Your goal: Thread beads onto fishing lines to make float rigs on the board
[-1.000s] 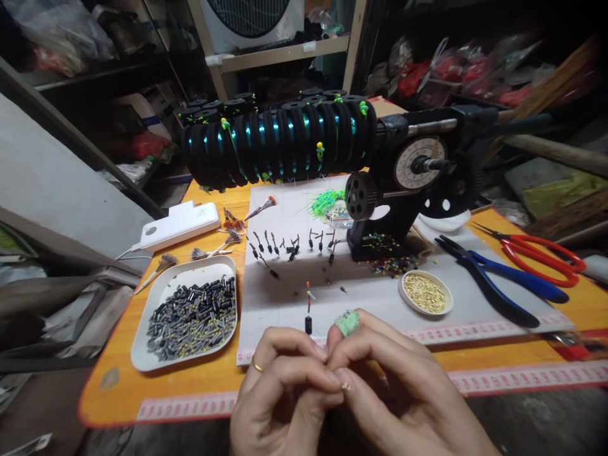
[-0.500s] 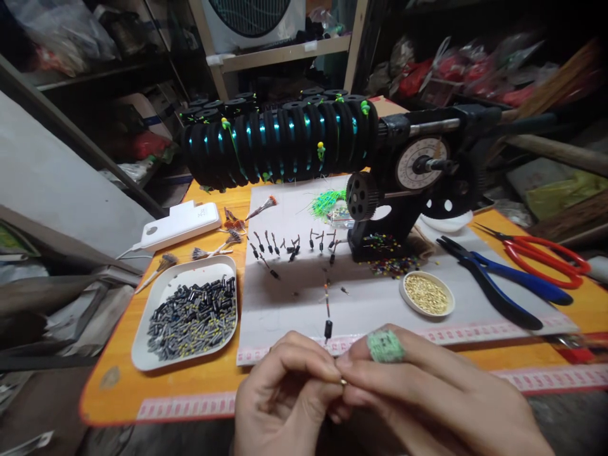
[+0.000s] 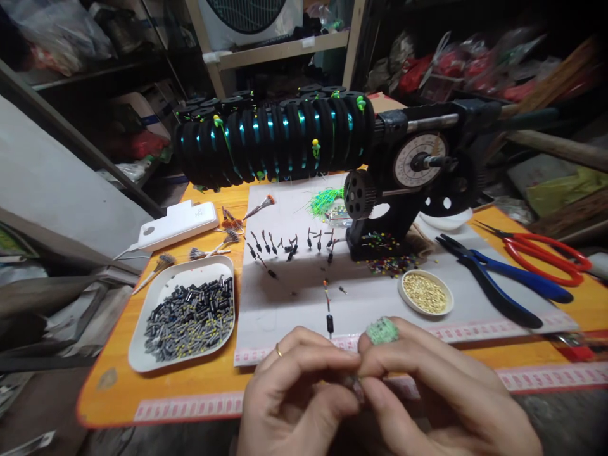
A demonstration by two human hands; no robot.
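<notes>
My left hand, with a ring on one finger, is closed in a pinch at the table's front edge. Against its fingertips, my right hand is pinched too, a green wrap round one finger. Something tiny lies between the fingertips, too blurred and covered to name. Just beyond the hands a small black cylinder on a thin line rests on the white board. A round dish of gold-coloured pieces stands past my right hand. To the left is a white tray of small black and grey tubes.
A black winding machine with dark spools spans the back. Blue-handled pliers and red-handled scissors lie right. Several black pieces and coloured beads are on the board; a white power bank is back left.
Both hands have shifted slightly right, and their grip has turned, with the thumbs now lower. The gold-coloured bit that showed between the fingertips is no longer clear. The camera view has moved slightly.
</notes>
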